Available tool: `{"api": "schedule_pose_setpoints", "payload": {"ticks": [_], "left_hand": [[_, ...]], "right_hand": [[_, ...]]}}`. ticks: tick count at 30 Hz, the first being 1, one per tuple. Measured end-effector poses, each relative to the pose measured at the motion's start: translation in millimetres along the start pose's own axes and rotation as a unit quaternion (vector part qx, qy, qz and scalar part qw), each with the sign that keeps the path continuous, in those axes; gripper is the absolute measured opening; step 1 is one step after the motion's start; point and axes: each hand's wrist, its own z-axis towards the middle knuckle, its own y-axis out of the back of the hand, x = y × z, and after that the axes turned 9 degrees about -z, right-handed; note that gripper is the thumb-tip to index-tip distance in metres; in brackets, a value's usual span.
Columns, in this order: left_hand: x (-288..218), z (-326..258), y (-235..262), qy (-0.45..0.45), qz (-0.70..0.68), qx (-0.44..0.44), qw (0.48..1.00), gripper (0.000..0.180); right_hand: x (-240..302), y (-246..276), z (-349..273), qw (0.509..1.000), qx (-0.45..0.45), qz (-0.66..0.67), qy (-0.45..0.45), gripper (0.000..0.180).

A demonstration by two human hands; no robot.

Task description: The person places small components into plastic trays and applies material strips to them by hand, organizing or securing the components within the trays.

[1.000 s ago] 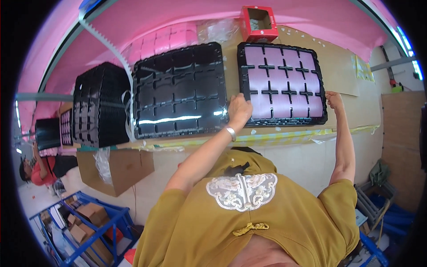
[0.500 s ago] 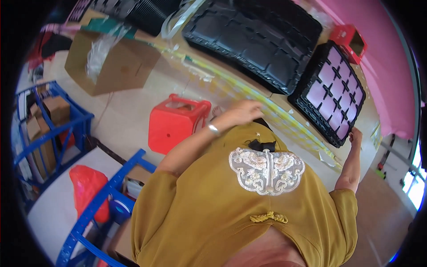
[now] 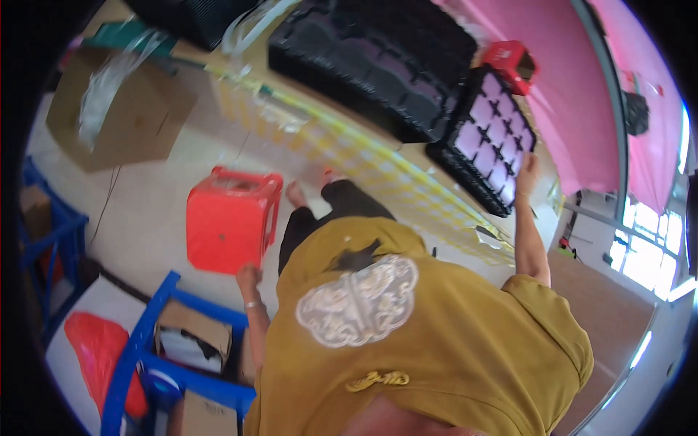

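My right hand is at the right edge of a black plastic tray, its fingers closed on the rim. Pale pink-lilac square compartments divided by black crosses fill the tray, which lies on the table. Down at my left side, my left hand is curled closed, with nothing visible in it. It is beside the near right corner of a red plastic stool; whether it touches the stool I cannot tell.
Larger black trays lie on the table, and a red box stands behind the smaller tray. Yellow checked cloth hangs along the table's front. An open carton and blue racks stand at left.
My left hand has swung from in front of my waist down and left beside the stool. My right hand is farther up the tray's right edge. My body and view have turned.
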Motion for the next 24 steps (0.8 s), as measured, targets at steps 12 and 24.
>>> {"api": "schedule_pose_setpoints", "payload": {"ticks": [12, 24], "left_hand": [[-12.0, 25.6, -36.2, 0.051, -0.011, 0.037, 0.998, 0.019], [-25.4, 40.5, -32.0, 0.024, -0.013, -0.011, 1.0, 0.021]], "right_hand": [[227.6, 45.0, -29.8, 0.891, 0.241, -0.063, 0.381, 0.054], [224.0, 46.1, -42.9, 0.88, 0.255, -0.097, 0.389, 0.048]]}}
